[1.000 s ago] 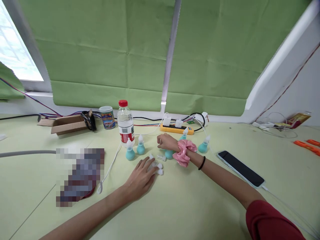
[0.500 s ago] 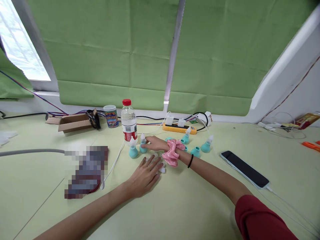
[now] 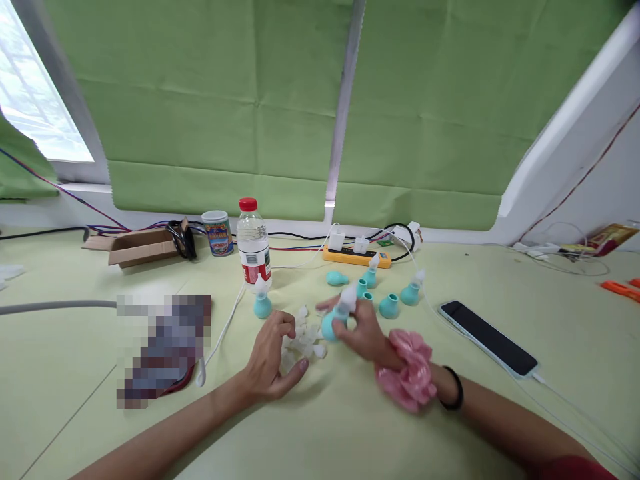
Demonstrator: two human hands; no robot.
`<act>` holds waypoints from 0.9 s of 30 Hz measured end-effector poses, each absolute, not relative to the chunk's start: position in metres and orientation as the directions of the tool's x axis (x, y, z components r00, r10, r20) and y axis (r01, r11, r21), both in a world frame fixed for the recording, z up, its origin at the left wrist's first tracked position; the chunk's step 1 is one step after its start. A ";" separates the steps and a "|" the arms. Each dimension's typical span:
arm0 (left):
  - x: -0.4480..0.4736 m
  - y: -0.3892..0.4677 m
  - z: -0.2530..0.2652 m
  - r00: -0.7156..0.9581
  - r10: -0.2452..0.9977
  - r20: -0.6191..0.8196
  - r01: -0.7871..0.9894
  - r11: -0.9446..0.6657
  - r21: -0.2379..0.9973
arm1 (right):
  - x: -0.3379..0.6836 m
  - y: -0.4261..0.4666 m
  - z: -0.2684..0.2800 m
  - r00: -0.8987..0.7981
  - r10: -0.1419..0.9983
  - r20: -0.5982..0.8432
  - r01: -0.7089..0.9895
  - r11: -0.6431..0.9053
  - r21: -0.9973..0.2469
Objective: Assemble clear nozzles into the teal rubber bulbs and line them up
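Observation:
My right hand is closed around a teal nasal aspirator with a translucent tip, tilted just above the table. My left hand lies on its side with thumb and fingers apart, curved around a pile of small translucent tips. Beyond it, another tipped aspirator stands near the bottle. Past my right hand are two more tipped aspirators, one at the back and one on the right. An open bulb without a tip stands near them, and a teal bulb lies on its side.
A red-capped bottle, a can and an open cardboard box stand at the back. An orange power strip lies by the wall. On the right is a phone on a cable; a pixelated object lies left.
My right hand has brought the aspirator from beside the bottle toward me and to the right. My left hand has shifted left and turned from palm-down onto its side, uncovering the tips.

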State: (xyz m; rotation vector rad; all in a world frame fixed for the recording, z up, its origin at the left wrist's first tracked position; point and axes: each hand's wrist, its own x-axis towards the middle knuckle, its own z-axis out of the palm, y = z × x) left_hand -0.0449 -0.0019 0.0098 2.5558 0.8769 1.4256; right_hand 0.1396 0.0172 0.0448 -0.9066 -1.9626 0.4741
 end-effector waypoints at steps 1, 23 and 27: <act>-0.045 -0.003 0.011 0.386 0.528 0.756 0.427 -0.829 0.361 | 0.141 0.007 0.036 -0.374 0.732 0.569 0.425 0.681 -0.597; -0.039 0.012 0.013 0.504 0.716 0.484 0.726 -0.654 0.212 | 0.132 -0.032 0.010 -0.597 0.649 0.472 0.355 0.741 -0.570; -0.039 0.018 -0.003 0.612 0.669 0.422 0.720 -0.692 0.054 | 0.131 -0.031 0.013 -0.697 0.576 0.427 0.305 0.777 -0.551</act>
